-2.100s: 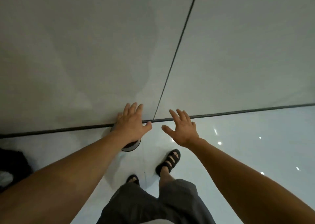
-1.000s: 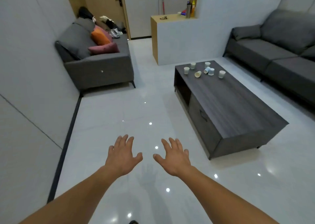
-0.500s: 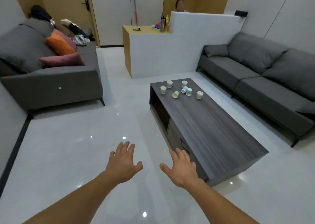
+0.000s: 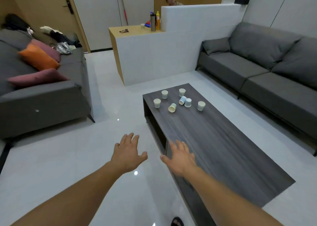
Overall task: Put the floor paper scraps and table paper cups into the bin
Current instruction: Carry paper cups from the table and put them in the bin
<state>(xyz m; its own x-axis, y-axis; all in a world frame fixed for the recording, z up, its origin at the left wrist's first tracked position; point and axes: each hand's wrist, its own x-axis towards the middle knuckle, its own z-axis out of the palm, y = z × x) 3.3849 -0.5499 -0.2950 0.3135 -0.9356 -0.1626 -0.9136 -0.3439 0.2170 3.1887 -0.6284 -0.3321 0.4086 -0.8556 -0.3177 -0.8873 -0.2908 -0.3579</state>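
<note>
Over the floor [image 4: 68,157] left of the table [image 4: 223,148], your left hand [image 4: 127,152]: fingers straight, slightly spread, empty. Over the table's left edge, your right hand [image 4: 180,158]: likewise spread, empty. Far end of the table: seven cups [image 4: 172,107], two tipped over.

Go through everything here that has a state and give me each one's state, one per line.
Left hand: open, empty.
Right hand: open, empty.
Cream cup: on its side on the table.
Blue cup: tipped over beside the pale cup.
Pale cup: looks upside down.
Leftmost cup: upright.
Rightmost cup: upright.
Door: shut.
</note>
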